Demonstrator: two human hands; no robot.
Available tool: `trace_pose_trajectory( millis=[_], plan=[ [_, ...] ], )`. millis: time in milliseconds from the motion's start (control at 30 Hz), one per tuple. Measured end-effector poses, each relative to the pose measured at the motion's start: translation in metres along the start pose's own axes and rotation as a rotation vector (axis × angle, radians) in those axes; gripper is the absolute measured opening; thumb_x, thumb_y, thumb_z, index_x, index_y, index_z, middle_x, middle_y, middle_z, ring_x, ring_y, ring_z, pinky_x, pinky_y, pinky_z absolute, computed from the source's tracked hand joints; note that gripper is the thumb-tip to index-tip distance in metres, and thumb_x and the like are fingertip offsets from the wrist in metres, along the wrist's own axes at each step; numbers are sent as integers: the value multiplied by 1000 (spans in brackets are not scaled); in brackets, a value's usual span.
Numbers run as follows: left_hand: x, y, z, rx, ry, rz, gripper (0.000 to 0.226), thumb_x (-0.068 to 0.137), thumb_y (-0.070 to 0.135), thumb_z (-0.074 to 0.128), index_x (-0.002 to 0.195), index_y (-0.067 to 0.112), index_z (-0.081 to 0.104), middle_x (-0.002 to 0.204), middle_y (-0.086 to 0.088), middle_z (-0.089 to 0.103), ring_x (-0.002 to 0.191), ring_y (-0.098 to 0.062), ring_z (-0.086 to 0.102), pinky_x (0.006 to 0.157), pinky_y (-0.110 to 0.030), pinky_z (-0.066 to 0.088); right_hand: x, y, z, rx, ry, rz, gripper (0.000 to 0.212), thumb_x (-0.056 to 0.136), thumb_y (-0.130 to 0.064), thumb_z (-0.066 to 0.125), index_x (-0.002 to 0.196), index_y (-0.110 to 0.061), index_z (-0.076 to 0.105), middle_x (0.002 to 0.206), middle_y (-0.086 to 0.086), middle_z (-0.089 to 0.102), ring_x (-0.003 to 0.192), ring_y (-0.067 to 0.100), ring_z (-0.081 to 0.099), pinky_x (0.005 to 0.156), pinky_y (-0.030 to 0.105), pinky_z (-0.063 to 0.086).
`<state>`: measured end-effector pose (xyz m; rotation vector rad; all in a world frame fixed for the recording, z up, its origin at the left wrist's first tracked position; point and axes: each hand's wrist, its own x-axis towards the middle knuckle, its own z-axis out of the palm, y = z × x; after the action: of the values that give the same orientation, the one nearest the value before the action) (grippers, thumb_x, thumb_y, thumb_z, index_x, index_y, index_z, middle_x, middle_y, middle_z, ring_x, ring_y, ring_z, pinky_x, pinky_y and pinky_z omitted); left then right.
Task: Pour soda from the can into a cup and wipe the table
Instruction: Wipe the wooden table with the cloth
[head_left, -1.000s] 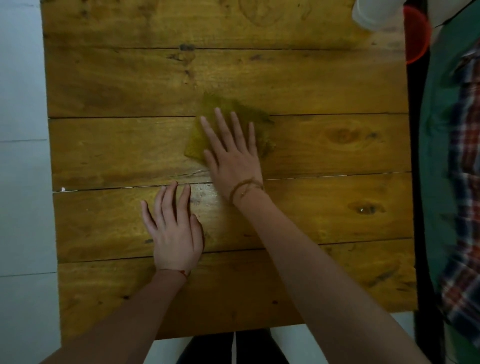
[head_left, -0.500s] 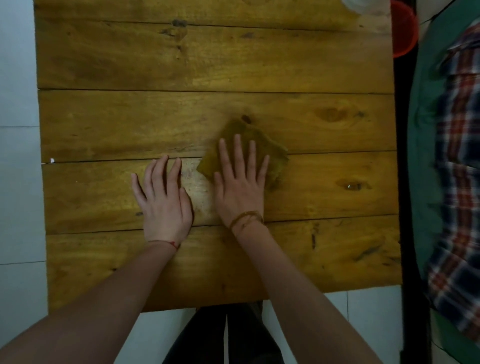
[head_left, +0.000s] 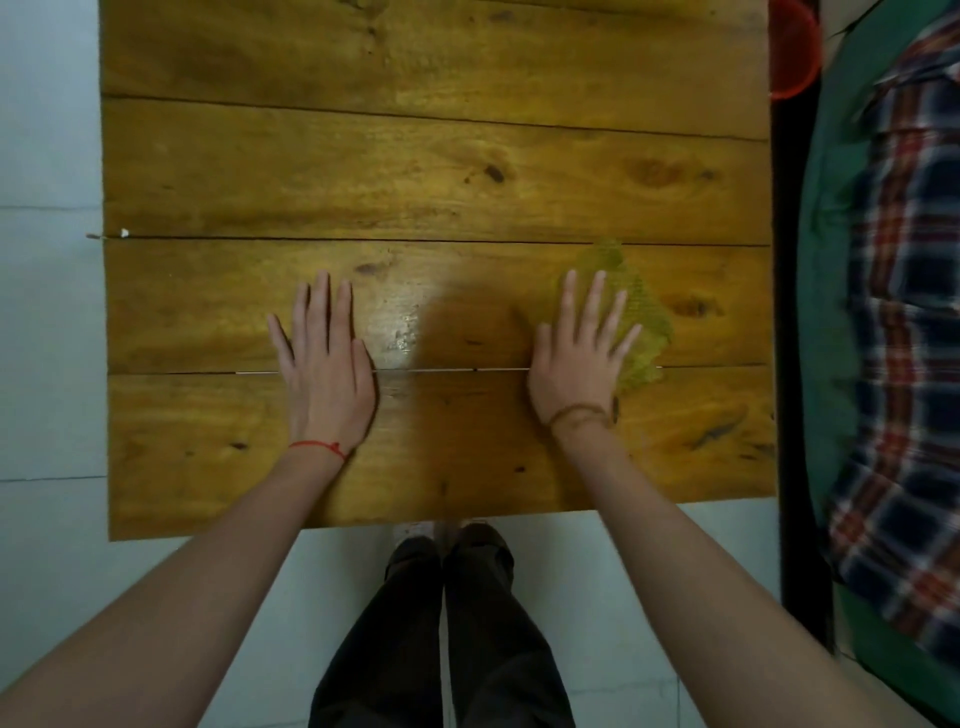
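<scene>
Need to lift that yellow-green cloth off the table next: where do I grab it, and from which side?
Take the cloth at its exposed far-right edge, coming from the right. It lies flat on the wooden table, and the right hand presses flat over its near-left part, so only that side is free. Pinch from above, since a flat cloth probably offers no raised fold.

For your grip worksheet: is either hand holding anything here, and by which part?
Neither grips anything. The right hand presses flat on the yellow cloth, covering its left part; the left hand rests on the table.
</scene>
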<state>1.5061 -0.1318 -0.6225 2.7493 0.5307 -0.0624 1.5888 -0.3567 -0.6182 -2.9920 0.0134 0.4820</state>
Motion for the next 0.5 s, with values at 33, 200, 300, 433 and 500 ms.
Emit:
trace_pose_trajectory(
  millis=[33,200,300,433,500],
  plan=[
    [-9,-1,0,-18,2,-7,57,102,19,29,156,15,14,165,-4,9,152,-21,1,121,-56,0,-12,-18,5,-2,-17,-82,63,101,-42,22,156,-26,-6,164,5,-12,150,33,-13,118,59,-4],
    [-37,-5,-8,-136,73,-19,53,102,14,30,155,12,20,163,-6,15,152,-20,6,121,-56,0,-84,-87,32,-10,-139,-453,62,101,-45,19,155,-29,-7,163,1,-15,149,29,-17,119,57,-4],
    [-43,-4,-12,-151,104,12,52,102,13,31,154,11,23,163,-7,18,152,-21,9,121,-56,1,-105,-76,36,-2,-154,-515,60,102,-45,21,156,-30,-2,164,0,-10,150,27,-13,121,55,0],
    [-31,1,-10,-113,72,29,54,102,13,32,154,11,21,163,-7,17,152,-21,8,120,-57,2,-114,-28,31,1,-161,-365,61,102,-47,20,155,-32,-6,163,-2,-13,150,24,-15,121,51,-4],
    [-16,6,-10,-103,63,31,54,101,14,32,154,11,21,163,-7,16,152,-22,8,120,-57,2,-98,-13,25,0,-137,-257,61,102,-48,20,155,-32,-7,163,-2,-14,150,25,-16,121,51,-6]
  ],
)
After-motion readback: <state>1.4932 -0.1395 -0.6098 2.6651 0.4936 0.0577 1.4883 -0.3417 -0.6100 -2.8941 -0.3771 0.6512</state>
